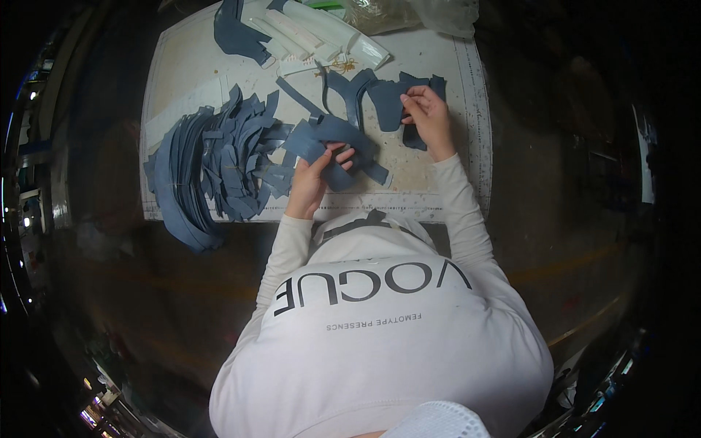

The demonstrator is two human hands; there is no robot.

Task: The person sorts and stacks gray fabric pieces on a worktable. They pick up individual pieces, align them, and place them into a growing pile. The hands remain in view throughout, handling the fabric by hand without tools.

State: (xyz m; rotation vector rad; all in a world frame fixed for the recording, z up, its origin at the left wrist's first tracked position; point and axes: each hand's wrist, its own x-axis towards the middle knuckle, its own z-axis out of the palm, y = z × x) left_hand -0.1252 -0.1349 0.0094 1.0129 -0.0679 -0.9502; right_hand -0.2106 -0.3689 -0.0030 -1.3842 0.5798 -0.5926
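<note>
My left hand (315,180) is closed on a blue-grey cut piece (305,140), thumb on top, near the table's front edge. More curved pieces of the same sheet material (347,137) lie under and beside it. Farther right, my right hand (427,117) pinches the edge of another flat blue-grey piece (385,104) between thumb and fingers. Other dark pieces (415,136) show beneath that hand. Left of my left hand lies a large heap of stacked blue-grey strips (230,160); its outer strips hang past the front edge.
The white table (458,186) has a dark floor around it. At the back lie pale rolled sheets (321,33), a few blue-grey pieces (237,36) and a clear plastic bag (383,14). A narrow blue-grey strip (298,96) lies in the middle.
</note>
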